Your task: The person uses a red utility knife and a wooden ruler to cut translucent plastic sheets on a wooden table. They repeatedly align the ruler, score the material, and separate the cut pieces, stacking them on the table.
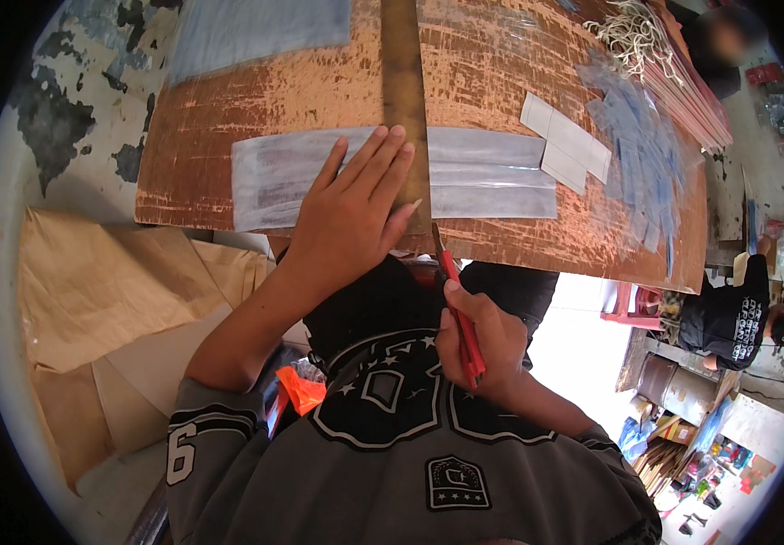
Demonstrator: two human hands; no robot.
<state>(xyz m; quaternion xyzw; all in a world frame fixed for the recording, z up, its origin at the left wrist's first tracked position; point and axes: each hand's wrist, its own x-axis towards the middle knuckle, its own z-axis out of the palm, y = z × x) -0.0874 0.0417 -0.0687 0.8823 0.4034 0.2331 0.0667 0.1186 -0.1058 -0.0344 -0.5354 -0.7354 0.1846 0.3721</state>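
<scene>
My left hand (355, 204) lies flat, fingers spread, on a long wooden straightedge (404, 82) and on a strip of clear plastic film (492, 182) that crosses a worn brown board (256, 100). The straightedge runs away from me across the film. My right hand (483, 341) grips a red utility knife (460, 313) in a fist near the board's near edge. Its blade tip points up at the straightedge's near end, beside my left thumb.
Cut plastic pieces (573, 145) and a heap of bluish clear strips (641, 154) lie on the board's right side, with coiled cord (632, 36) beyond. Brown paper sheets (110, 300) lie on the floor at left. A person in black (741, 318) crouches at right.
</scene>
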